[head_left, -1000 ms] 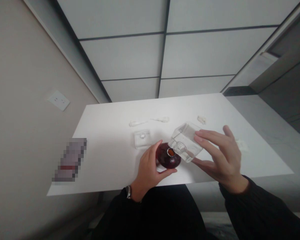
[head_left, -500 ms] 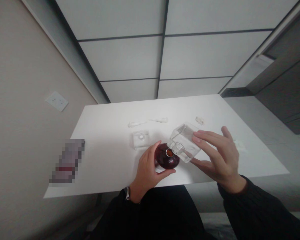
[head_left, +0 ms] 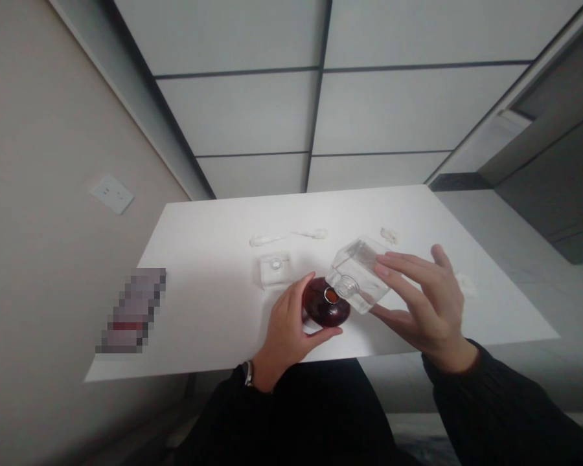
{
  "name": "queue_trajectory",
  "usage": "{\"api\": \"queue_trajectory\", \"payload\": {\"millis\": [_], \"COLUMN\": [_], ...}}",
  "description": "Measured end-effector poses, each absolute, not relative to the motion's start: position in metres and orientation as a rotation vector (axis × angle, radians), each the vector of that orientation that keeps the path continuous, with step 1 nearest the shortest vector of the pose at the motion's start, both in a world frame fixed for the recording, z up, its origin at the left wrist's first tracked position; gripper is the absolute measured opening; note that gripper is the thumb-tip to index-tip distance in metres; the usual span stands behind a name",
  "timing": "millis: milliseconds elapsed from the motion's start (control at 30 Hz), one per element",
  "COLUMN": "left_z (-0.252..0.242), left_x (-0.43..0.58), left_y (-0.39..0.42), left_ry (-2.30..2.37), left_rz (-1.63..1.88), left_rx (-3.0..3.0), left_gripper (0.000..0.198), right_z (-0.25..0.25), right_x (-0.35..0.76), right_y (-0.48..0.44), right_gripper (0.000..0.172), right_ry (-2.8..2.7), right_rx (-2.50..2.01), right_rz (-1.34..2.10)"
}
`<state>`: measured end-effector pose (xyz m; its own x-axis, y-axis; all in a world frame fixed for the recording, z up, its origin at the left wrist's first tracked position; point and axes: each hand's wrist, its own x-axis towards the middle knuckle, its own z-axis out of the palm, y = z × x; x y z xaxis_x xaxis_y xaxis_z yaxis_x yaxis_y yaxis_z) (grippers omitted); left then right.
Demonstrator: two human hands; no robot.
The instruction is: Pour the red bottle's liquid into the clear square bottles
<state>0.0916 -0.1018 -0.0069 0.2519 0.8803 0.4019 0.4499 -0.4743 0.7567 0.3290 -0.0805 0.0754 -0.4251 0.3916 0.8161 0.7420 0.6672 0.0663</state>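
Head view showed the left hand (head_left: 285, 325) clasped round a dark red vase (head_left: 326, 315) near the front edge of the white table (head_left: 201, 310); just right, a clear bottle (head_left: 362, 268) sloped neck-down and leftward to the vase's opening, gripped in the right hand (head_left: 427, 303).

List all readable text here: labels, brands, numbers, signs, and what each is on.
No readable text.
Pixelated item at left: masked, any print unreadable.
Tilted clear bottle: no lettering visible.
Dark red bottle: none visible.
Other clear bottle: none visible.
Wall socket: slots only; any marking too small to read.
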Motion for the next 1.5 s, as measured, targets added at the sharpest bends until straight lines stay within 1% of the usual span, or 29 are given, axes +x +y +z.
{"api": "queue_trajectory", "payload": {"millis": [233, 533, 633, 867, 1200, 1367, 1500], "left_z": [-0.0099, -0.0057, -0.0063, -0.0067, -0.0054, -0.0074, -0.0081], "left_x": [0.0934, 0.0942, 0.0946, 0.0943, 0.0948, 0.0952, 0.0956], "left_y": [-0.102, -0.1023, -0.1023, -0.102, -0.1007, -0.1006, -0.1004], "left_ry": [1.22, 1.212, 1.215, 1.211, 1.199, 1.204, 1.2], "left_rz": [1.142, 1.144, 1.144, 1.152, 1.158, 1.15, 1.166], "left_rx": [1.999, 1.985, 1.982, 1.988, 1.992, 1.976, 1.97], "left_gripper": [0.097, 0.094, 0.094, 0.093, 0.093, 0.096, 0.095], "right_z": [0.0757, 0.0754, 0.0748, 0.0756, 0.0782, 0.0783, 0.0786], "right_x": [0.3275, 0.3285, 0.3294, 0.33, 0.3295, 0.3295, 0.3298], "right_y": [-0.0807, -0.0805, -0.0803, -0.0798, -0.0798, -0.0806, -0.0804], "right_gripper": [0.046, 0.054, 0.053, 0.045, 0.052, 0.06, 0.055], "right_ry": [-2.034, -2.049, -2.055, -2.058, -2.069, -2.07, -2.07], "right_rx": [-0.895, -0.911, -0.913, -0.913, -0.903, -0.909, -0.912], "right_rz": [-0.541, -0.566, -0.568, -0.571, -0.586, -0.58, -0.587]}}
